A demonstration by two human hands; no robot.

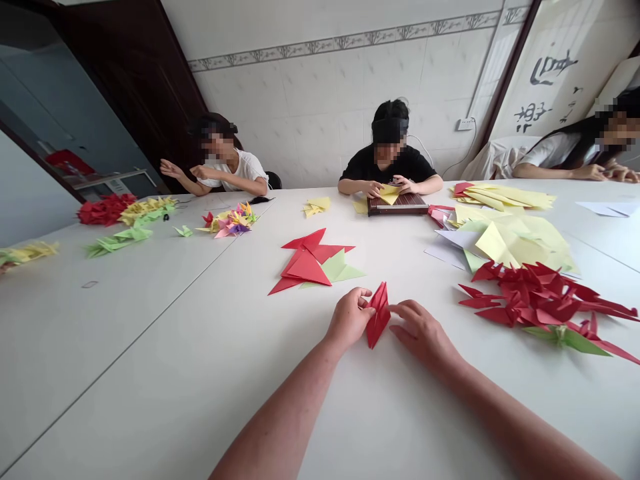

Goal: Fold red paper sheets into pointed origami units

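Note:
A red folded origami paper [379,319], diamond-shaped with several creased layers, stands tilted just above or on the white table [280,373]. My left hand [353,315] pinches its left edge between thumb and fingers. On the other side, my right hand [423,333] has its fingers apart, the fingertips close to the paper's right edge; I cannot tell if they touch it. Beyond my left hand lie several red folded pieces [305,263], partly over a light green folded piece [343,268].
Red paper cranes [540,293] are heaped at right, with a green one [570,339] in front. Behind them lie yellow sheets [535,240]. Colourful folded pieces [233,221] sit far left. Across the table, a person in black [390,160] handles yellow paper; other people sit at both sides.

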